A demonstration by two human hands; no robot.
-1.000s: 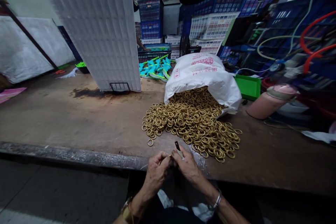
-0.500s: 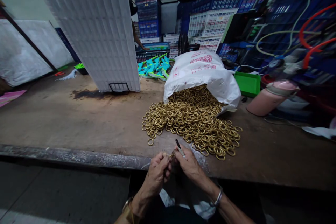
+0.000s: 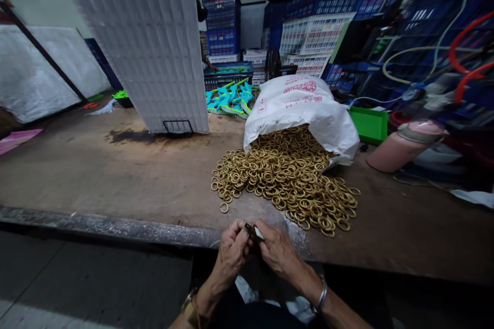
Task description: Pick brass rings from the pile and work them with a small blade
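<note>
My left hand (image 3: pixel 232 251) is closed in a pinch near the table's front edge; what sits between its fingertips is too small to make out. Close beside it, my right hand (image 3: pixel 278 248) is closed on a small tool (image 3: pixel 258 233) with a dark tip and a pale part. The dark tip lies at the left fingertips. Beyond both hands, a heap of brass-coloured rings (image 3: pixel 285 175) spills from the mouth of a white sack (image 3: pixel 299 100). One ring (image 3: pixel 224 207) lies at the heap's front left.
A tall white ribbed panel (image 3: pixel 150 56) stands on the wooden table (image 3: pixel 116 180). Turquoise and green pieces (image 3: pixel 231 97) lie behind. At right are a green tray (image 3: pixel 368 124) and a pink bottle (image 3: pixel 407 146). Stacked crates (image 3: pixel 314 33) rise at the back.
The small tool has turned, its dark tip swinging left and down from above my right hand to my left fingertips. My hands have drawn a little closer; the view has shifted slightly.
</note>
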